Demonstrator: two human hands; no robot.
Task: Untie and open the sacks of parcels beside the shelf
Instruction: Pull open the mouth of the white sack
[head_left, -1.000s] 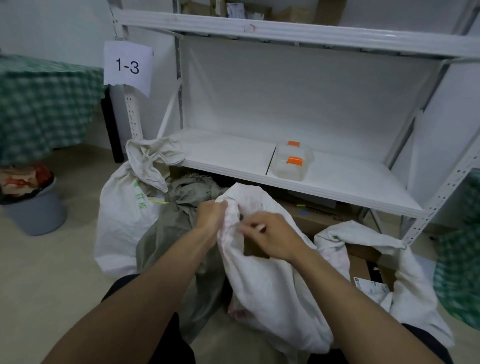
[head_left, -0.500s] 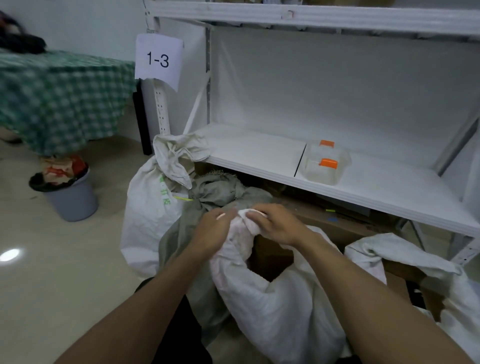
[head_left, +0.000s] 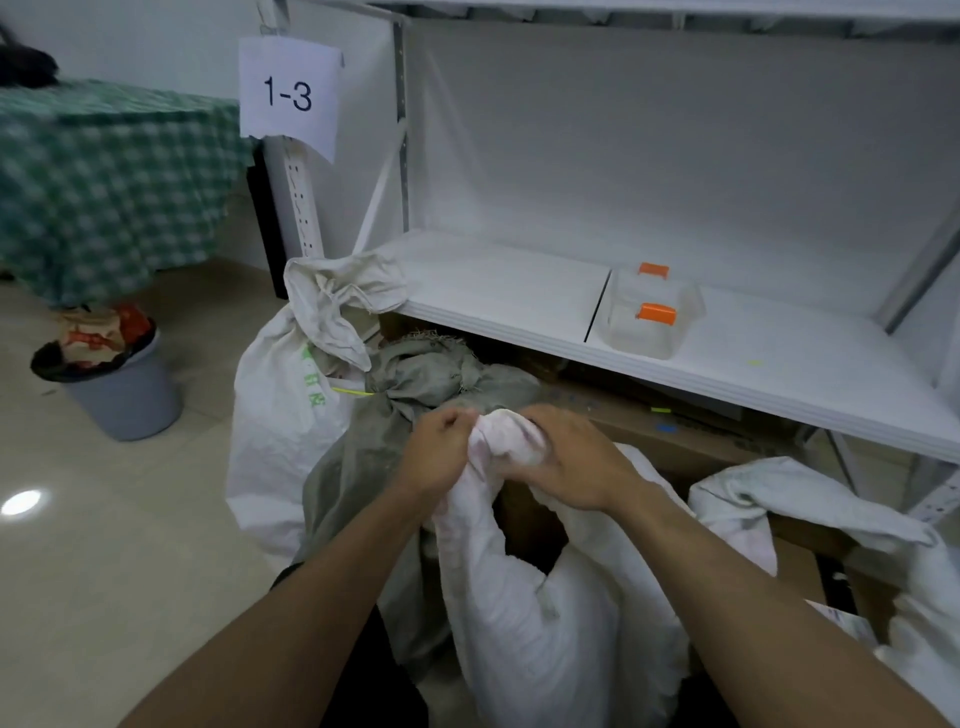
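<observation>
White woven sack gripped at its neck by both hands

Both hands meet at the bunched top of the nearest white sack (head_left: 545, 623). The left hand (head_left: 441, 452) curls its fingers round the left side of the gathered neck (head_left: 506, 434), and the right hand (head_left: 576, 462) closes over it from the right, so the cloth bulges up between them. This sack stands on the floor right in front of the person, below the edge of the shelf (head_left: 519, 291).

Touching it on the left is a grey-green sack (head_left: 363, 467), its top twisted into a bunch. Beyond that stands another white sack with green print (head_left: 280, 405), its top flopped over against the shelf post. A further white sack (head_left: 810, 509) slumps to the right, over a cardboard box (head_left: 675, 441) under the shelf.

A clear container with orange clips (head_left: 654, 317) sits on the shelf. A paper label reading "1-3" (head_left: 288, 96) hangs on the post. Far left are a grey bin (head_left: 124, 395) and a desk under a green checked cloth (head_left: 104, 182).
</observation>
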